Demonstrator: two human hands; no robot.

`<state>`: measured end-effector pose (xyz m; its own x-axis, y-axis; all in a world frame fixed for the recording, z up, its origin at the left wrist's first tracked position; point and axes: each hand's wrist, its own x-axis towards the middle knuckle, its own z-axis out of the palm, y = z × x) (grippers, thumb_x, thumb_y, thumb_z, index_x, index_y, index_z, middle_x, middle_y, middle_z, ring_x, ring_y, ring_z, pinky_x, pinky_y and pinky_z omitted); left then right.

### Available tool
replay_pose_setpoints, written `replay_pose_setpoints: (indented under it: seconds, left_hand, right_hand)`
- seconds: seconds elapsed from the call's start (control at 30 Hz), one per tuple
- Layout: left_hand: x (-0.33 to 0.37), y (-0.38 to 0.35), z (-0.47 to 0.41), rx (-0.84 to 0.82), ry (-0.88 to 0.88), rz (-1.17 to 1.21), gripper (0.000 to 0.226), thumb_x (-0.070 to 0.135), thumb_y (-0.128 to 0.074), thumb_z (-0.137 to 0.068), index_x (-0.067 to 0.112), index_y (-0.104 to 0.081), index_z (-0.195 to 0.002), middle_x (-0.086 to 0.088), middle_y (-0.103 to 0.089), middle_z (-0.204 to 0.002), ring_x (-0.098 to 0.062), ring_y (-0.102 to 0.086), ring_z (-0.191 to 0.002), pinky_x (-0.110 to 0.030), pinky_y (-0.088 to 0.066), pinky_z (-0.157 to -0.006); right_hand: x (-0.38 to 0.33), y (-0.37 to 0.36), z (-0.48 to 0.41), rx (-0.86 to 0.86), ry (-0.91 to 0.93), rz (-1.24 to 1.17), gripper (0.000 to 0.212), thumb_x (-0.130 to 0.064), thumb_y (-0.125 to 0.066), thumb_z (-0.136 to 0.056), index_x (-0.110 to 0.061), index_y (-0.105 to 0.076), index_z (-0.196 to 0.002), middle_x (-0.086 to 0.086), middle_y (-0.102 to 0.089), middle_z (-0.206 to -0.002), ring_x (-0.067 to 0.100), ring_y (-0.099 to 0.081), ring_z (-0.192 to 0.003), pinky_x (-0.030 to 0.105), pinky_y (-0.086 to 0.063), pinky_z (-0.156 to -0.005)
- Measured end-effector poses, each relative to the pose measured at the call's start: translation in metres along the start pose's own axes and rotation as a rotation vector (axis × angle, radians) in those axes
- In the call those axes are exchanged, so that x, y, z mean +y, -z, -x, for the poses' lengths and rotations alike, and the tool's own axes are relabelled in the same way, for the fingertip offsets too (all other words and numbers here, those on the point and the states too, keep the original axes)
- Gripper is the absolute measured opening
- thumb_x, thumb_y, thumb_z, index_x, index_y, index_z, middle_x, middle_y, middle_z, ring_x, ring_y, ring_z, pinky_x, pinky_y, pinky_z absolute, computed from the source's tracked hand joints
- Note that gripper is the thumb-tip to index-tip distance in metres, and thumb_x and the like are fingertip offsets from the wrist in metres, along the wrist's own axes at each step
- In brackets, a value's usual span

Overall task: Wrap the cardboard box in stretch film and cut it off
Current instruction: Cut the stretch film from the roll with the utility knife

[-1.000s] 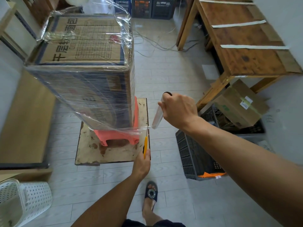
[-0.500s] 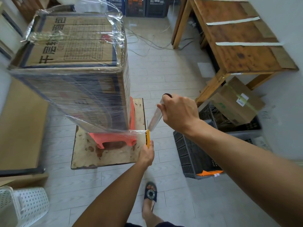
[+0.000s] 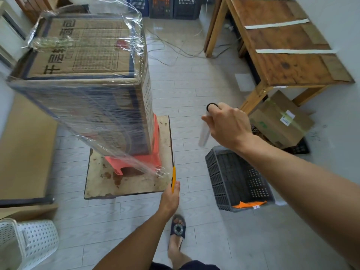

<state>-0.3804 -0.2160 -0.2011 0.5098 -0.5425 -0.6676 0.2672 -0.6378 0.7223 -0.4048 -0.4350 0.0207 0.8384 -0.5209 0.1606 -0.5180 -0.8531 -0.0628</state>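
Far left, the cardboard box [image 3: 83, 61] stood tall on a red stool [image 3: 153, 158], itself on a stained wooden board [image 3: 128, 184]. Stretch film [image 3: 101, 121] already covered its sides & bunched over the top edges. At the box's lower right corner a loose film tail [image 3: 160, 172] hung crumpled, just beside the blade. Our left hand [image 3: 169, 198] gripped a yellow knife [image 3: 173, 177], fingers curled round the handle, tip up & near that tail. Further right, our right hand [image 3: 229, 127] was closed round the film roll [image 3: 203, 133], held tilted & well apart from the box, w/ a dark crate [image 3: 233, 178] on the floor below it. We saw no film bridging roll & tail, so the cut looked done, tho blur left that unsure. To finish well, we judged: keep the blade pointing away from the box wall & the other arm, check w/ a gentle pull on the roll that nothing's attached, then press the tail flat vs the wrapped side so it clings
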Motion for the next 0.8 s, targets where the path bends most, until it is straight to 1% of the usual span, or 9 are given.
replay_pose_setpoints:
  seconds: [0.07,0.17,0.23,0.3,0.33,0.43,0.53,0.63,0.8]
  left_hand:
    - [0.016,0.006,0.003,0.017,-0.052,0.038,0.042,0.053,-0.038,-0.096,0.016,-0.057,-0.098,-0.017,-0.058,-0.08,-0.038,-0.057,-0.076,-0.056,-0.048,-0.07]
    - [0.034,0.02,0.01,0.048,-0.075,0.056,0.03,0.046,-0.04,-0.101,0.023,-0.054,-0.089,0.004,-0.05,-0.072,-0.02,-0.049,-0.072,-0.042,-0.043,-0.068]
    - [0.04,0.031,0.011,0.048,-0.091,0.036,0.026,0.043,-0.04,-0.102,0.025,-0.054,-0.092,-0.001,-0.052,-0.071,-0.024,-0.052,-0.07,-0.042,-0.046,-0.071]
    - [0.043,0.044,0.012,0.047,-0.113,0.012,0.024,0.043,-0.04,-0.102,0.026,-0.054,-0.092,-0.019,-0.058,-0.077,-0.041,-0.056,-0.075,-0.042,-0.048,-0.07]
    - [0.042,0.051,0.011,0.05,-0.118,-0.003,0.025,0.045,-0.04,-0.101,0.027,-0.055,-0.092,-0.017,-0.059,-0.075,-0.04,-0.056,-0.074,-0.043,-0.047,-0.069]
    - [0.038,0.076,0.011,0.033,-0.117,-0.03,0.037,0.056,-0.041,-0.097,0.025,-0.057,-0.086,0.009,-0.048,-0.061,-0.019,-0.048,-0.066,-0.037,-0.039,-0.067]
    - [0.025,0.099,0.013,0.039,-0.088,-0.034,0.047,0.06,-0.042,-0.096,0.018,-0.056,-0.08,-0.002,-0.045,-0.054,-0.011,-0.043,-0.06,-0.032,-0.033,-0.056]
    - [0.012,0.119,0.022,0.015,-0.101,-0.027,0.036,0.052,-0.045,-0.098,0.028,-0.043,-0.071,0.01,-0.038,-0.052,-0.009,-0.035,-0.051,-0.031,-0.028,-0.05]
    - [-0.003,0.146,0.025,0.004,-0.077,-0.059,0.039,0.052,-0.043,-0.098,0.02,-0.039,-0.078,0.008,-0.036,-0.057,-0.008,-0.03,-0.046,-0.027,-0.025,-0.048]
  right_hand:
    - [-0.004,-0.007,0.003,-0.015,-0.002,-0.045,0.026,-0.035,-0.054,-0.1,-0.01,-0.059,-0.093,0.008,-0.06,-0.079,0.025,-0.046,-0.056,0.028,-0.031,-0.054]
    - [-0.014,-0.017,0.005,-0.041,0.004,-0.065,0.027,-0.036,-0.054,-0.1,-0.011,-0.06,-0.095,0.009,-0.061,-0.082,0.029,-0.053,-0.06,0.03,-0.036,-0.056]
    - [-0.023,-0.025,0.005,-0.066,-0.01,-0.071,0.027,-0.037,-0.053,-0.1,-0.011,-0.06,-0.095,0.009,-0.061,-0.083,0.029,-0.056,-0.063,0.032,-0.039,-0.057]
    - [-0.037,-0.033,0.006,-0.116,-0.04,-0.069,0.029,-0.037,-0.051,-0.1,-0.011,-0.062,-0.097,0.009,-0.063,-0.087,0.03,-0.06,-0.07,0.034,-0.045,-0.06]
    - [-0.045,-0.038,0.006,-0.149,-0.053,-0.072,0.029,-0.036,-0.05,-0.101,-0.011,-0.064,-0.099,0.009,-0.064,-0.09,0.031,-0.062,-0.074,0.035,-0.047,-0.062]
    - [-0.073,-0.057,0.007,-0.282,-0.109,-0.092,0.027,-0.03,-0.049,-0.101,-0.011,-0.067,-0.103,0.011,-0.062,-0.101,0.033,-0.064,-0.085,0.036,-0.047,-0.067]
    - [-0.096,-0.082,0.006,-0.369,-0.127,-0.055,0.028,-0.027,-0.047,-0.101,-0.007,-0.067,-0.103,0.012,-0.059,-0.103,0.034,-0.064,-0.089,0.037,-0.042,-0.065]
    - [-0.113,-0.109,0.007,-0.425,-0.146,-0.043,0.026,-0.023,-0.045,-0.1,-0.008,-0.066,-0.102,0.012,-0.058,-0.102,0.033,-0.063,-0.086,0.037,-0.043,-0.064]
    - [-0.127,-0.146,0.014,-0.489,-0.189,-0.059,0.022,-0.018,-0.044,-0.099,-0.012,-0.065,-0.101,0.01,-0.062,-0.104,0.032,-0.062,-0.085,0.036,-0.043,-0.064]
